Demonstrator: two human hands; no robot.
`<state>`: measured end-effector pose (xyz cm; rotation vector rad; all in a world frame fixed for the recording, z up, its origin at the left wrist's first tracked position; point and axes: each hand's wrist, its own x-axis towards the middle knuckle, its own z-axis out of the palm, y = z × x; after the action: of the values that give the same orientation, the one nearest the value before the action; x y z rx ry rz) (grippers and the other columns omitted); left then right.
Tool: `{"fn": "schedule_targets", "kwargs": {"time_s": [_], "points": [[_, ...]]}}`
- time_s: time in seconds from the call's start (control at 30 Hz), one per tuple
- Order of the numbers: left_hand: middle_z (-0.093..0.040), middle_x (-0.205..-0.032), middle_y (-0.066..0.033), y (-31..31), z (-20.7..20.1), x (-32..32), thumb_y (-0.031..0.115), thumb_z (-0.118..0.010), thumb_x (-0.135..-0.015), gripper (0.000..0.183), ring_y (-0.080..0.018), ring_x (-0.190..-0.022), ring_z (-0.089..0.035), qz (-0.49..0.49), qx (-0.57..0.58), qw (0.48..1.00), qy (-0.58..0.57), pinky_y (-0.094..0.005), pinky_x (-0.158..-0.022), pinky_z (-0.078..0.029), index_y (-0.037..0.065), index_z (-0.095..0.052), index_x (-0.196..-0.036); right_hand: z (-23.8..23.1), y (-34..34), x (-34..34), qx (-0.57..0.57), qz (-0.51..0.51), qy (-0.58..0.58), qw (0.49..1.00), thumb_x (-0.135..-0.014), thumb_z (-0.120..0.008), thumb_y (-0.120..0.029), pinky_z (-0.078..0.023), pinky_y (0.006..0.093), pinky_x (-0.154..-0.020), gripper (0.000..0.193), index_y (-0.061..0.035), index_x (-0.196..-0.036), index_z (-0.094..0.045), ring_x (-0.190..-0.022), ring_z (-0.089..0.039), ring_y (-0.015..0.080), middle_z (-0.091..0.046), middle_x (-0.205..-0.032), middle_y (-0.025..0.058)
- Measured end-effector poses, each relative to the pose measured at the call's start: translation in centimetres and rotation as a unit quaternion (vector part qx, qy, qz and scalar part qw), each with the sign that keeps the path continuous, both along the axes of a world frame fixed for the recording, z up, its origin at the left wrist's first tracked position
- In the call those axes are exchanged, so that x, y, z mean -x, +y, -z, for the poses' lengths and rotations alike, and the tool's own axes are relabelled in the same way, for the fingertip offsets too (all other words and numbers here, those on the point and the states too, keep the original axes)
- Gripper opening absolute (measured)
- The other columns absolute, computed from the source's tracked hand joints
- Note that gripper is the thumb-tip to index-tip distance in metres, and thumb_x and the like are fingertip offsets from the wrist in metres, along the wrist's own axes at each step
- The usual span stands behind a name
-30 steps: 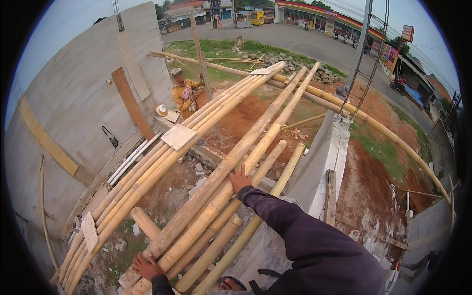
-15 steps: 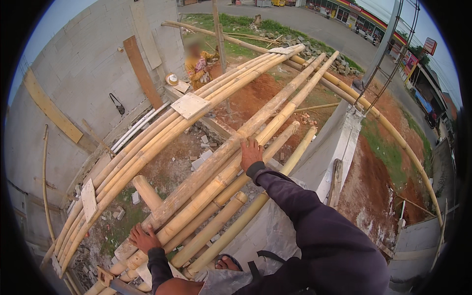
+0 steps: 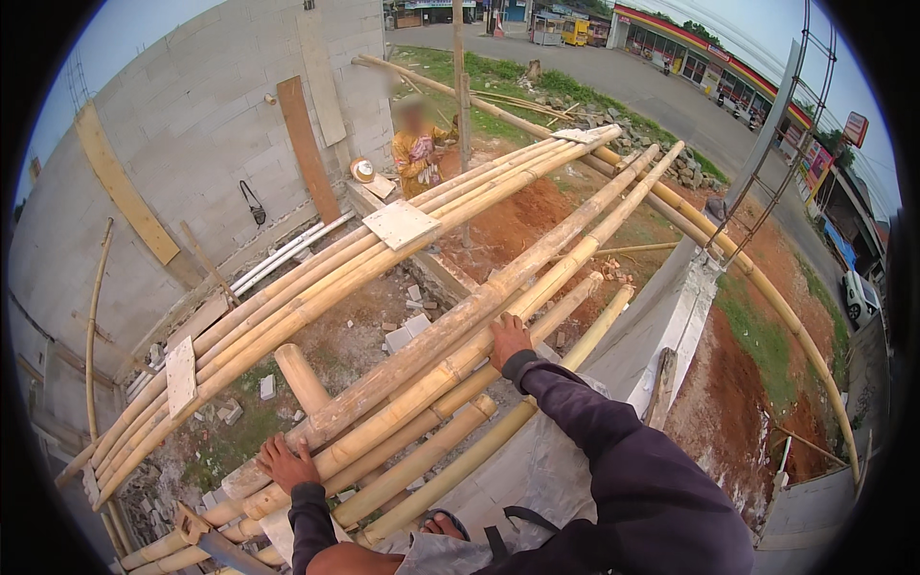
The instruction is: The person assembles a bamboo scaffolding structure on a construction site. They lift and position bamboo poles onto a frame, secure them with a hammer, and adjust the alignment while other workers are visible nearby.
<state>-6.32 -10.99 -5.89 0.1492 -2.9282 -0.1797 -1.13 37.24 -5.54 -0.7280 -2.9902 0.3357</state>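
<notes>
My left hand [image 3: 289,462] lies with fingers spread across the near ends of two bamboo poles, a thick weathered pole [image 3: 422,362] and a paler bamboo pole [image 3: 436,383] beside it. Farther along the paler pole, my right hand [image 3: 511,339] curls its fingers over the top. Its fingertips are partly hidden behind the knuckles. Both poles slant away to the upper right, side by side. Shorter bamboo poles [image 3: 436,450] lie nearer to me, parallel to them. A short thick bamboo piece [image 3: 302,378] butts against the thick pole's left side.
To the left runs a curved-looking bundle of bamboo [image 3: 316,305] joined by board plates [image 3: 401,224]. A handsaw [image 3: 230,554] lies at the lower left. Another person [image 3: 418,158] stands beyond the bundle, near a block wall [image 3: 220,105]. Rubble and red soil lie below; a concrete beam [image 3: 661,326] is at right.
My view has swung, so the scene sits farther right and lower. My right hand has shifted slightly from the edge of the thick pole onto the paler one. The left hand stays on the poles.
</notes>
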Motion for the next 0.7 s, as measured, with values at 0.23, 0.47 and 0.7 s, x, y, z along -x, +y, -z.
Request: {"fn": "schedule_targets", "kwargs": {"time_s": [0.23,0.47,0.7], "points": [[-0.052,-0.136,-0.0121,0.0,0.0,-0.1,0.036,-0.063,-0.091,0.046,-0.0322,-0.137,-0.039,0.012,-0.017,0.999,0.029,-0.0574,-0.122,-0.013,0.008,-0.056,-0.127,1.8,0.0,0.4,-0.008,0.002,0.028,1.0,-0.072,-0.075,-0.008,-0.043,0.0526,-0.102,0.055,-0.007,-0.124,-0.055,-0.133,-0.037,0.0413,-0.04,-0.14,0.0206],[-0.052,-0.136,-0.0118,-0.1,0.4,0.0,0.036,-0.063,-0.092,0.046,-0.0319,-0.136,-0.039,0.019,-0.025,0.999,0.04,-0.058,-0.121,-0.014,0.008,-0.056,-0.128,2.1,-0.1,0.5,-0.02,0.006,0.039,0.999,-0.069,-0.08,-0.011,-0.045,0.0533,-0.101,0.062,-0.0078,-0.124,-0.053,-0.134,-0.036,0.0413,-0.04,-0.139,0.02],[-0.052,-0.137,-0.0112,-0.1,0.3,-0.1,0.037,-0.061,-0.093,0.046,-0.0316,-0.137,-0.039,0.016,-0.009,0.999,0.029,-0.0582,-0.12,-0.014,0.009,-0.056,-0.129,2.1,0.0,0.4,-0.012,0.005,0.036,0.999,-0.069,-0.08,-0.011,-0.046,0.0521,-0.101,0.062,-0.008,-0.124,-0.052,-0.135,-0.035,0.0406,-0.04,-0.137,0.0191]]}}
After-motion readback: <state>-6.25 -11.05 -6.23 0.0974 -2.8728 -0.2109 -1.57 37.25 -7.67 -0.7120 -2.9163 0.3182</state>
